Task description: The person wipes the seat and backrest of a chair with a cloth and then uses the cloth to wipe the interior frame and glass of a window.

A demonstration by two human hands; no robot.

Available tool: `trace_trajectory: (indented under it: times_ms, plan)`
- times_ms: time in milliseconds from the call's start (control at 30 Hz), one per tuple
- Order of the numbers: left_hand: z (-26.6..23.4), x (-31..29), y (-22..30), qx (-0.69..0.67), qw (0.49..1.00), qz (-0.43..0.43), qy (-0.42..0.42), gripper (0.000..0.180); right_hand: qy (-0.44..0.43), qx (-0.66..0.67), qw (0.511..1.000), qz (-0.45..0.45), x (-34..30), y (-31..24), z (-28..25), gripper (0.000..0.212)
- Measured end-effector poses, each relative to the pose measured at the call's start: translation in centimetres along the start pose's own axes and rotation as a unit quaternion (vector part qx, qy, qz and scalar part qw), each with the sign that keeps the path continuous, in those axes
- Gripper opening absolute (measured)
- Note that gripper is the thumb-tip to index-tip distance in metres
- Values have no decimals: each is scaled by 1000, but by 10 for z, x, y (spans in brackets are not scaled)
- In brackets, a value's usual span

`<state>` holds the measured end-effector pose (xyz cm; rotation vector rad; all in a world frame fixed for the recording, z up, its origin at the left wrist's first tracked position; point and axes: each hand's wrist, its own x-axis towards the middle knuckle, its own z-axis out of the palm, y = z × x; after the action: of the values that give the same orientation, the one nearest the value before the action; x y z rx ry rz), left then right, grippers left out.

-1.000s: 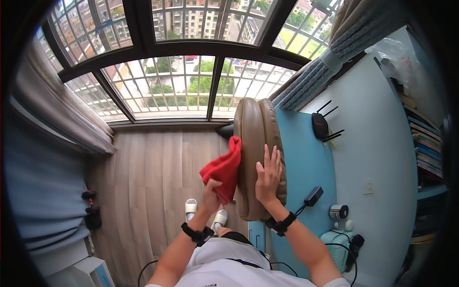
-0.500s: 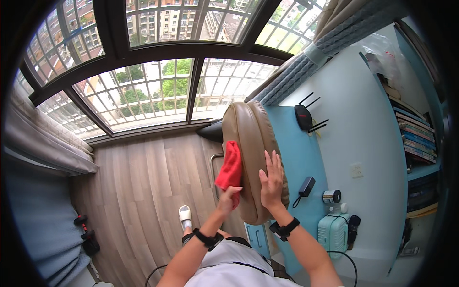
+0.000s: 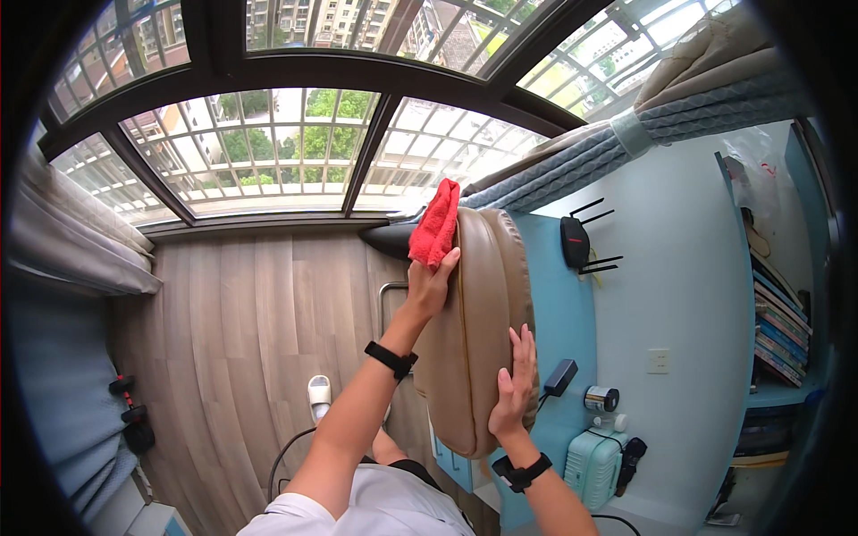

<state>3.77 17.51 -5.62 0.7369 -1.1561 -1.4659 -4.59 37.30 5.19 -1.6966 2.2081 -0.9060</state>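
A brown leather-like padded chair back stands in front of me, its long seam running away toward the window. Closed round a folded red cloth, my left hand presses at the far left part of the padding, and the cloth reaches up along its far edge. My right hand lies against the near right side of the padding, fingers stretched out and holding nothing. Dark bands sit on both wrists.
Right of the padding runs a light blue desk with a black router, a dark adapter, a small jar and a mint-green case. A bookshelf stands farther right. Barred windows and wooden floor lie ahead and left.
My left hand has moved the red cloth forward to the far end of the padding. My right hand sits closer to the padding's near end. The view has shifted slightly.
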Motion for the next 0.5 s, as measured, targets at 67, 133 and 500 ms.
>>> trace_trajectory:
  times_ms: [67, 133, 500]
  plan:
    - [9, -6, 4, -3, 999, 36, 24, 49, 4, 18, 1000, 0, -1, 6, -2, 57]
    - [15, -21, 13, -2, 996, 76, 46, 47, 4, 21, 1000, 0, -1, 8, -2, 57]
    - [59, -104, 133, 373, 911, 111, -137, 77, 50, 23, 998, -26, -9, 25, -7, 49]
